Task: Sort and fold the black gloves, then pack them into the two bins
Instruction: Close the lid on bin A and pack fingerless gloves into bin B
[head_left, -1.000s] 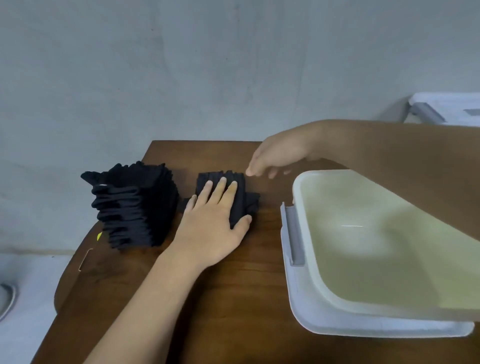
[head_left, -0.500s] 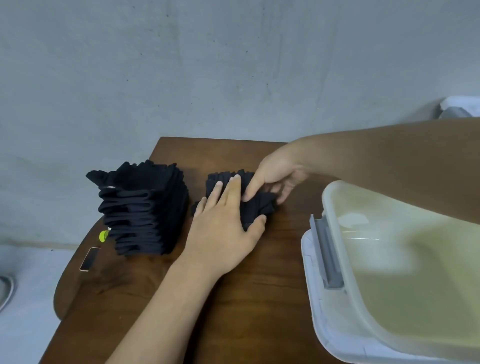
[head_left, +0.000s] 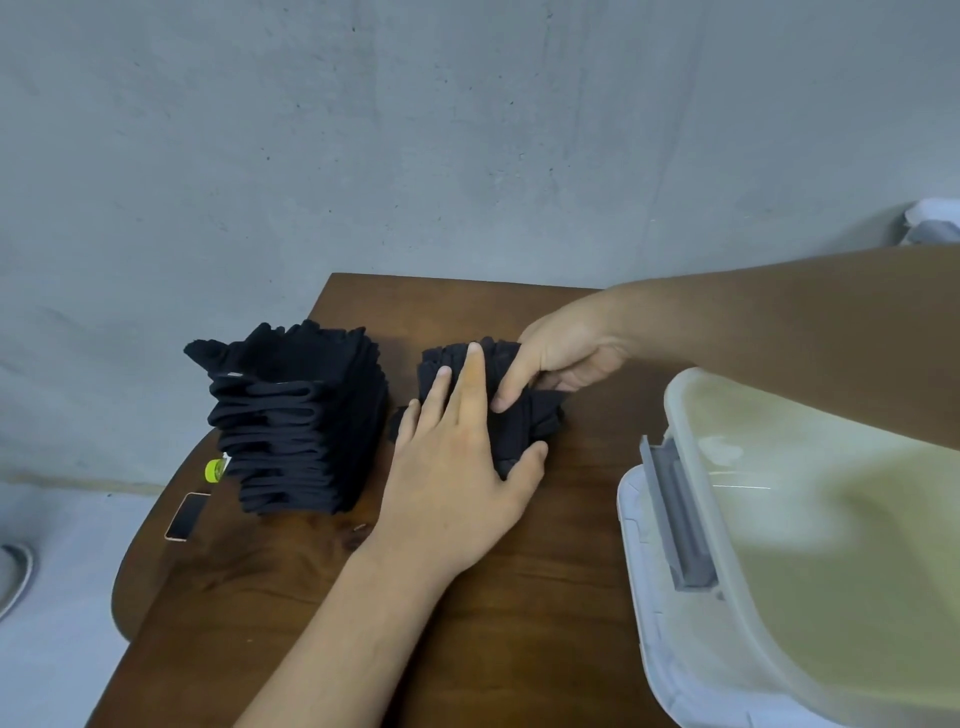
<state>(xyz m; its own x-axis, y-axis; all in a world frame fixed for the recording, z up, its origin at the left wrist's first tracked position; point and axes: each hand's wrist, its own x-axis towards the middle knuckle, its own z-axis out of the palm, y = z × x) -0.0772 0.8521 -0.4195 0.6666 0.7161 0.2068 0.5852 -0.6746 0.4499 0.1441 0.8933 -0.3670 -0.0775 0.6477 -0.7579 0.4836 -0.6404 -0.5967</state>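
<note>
A small stack of folded black gloves lies on the brown table, left of a translucent bin. My left hand lies on top of this stack with straight fingers, its thumb against the near side. My right hand reaches in from the right and grips the stack's far right side, thumb on top and fingers curled underneath. A taller stack of folded black gloves stands further left. The bin looks empty where it shows.
The bin sits on a white lid with a grey latch. A phone and a small yellow-green object lie at the table's left edge. A grey wall stands behind. Another white bin shows at the far right.
My right hand moved from hovering beyond the small stack down onto its right side and took hold. My left hand stayed on top. The view shifted, sliding the bin rightward in frame.
</note>
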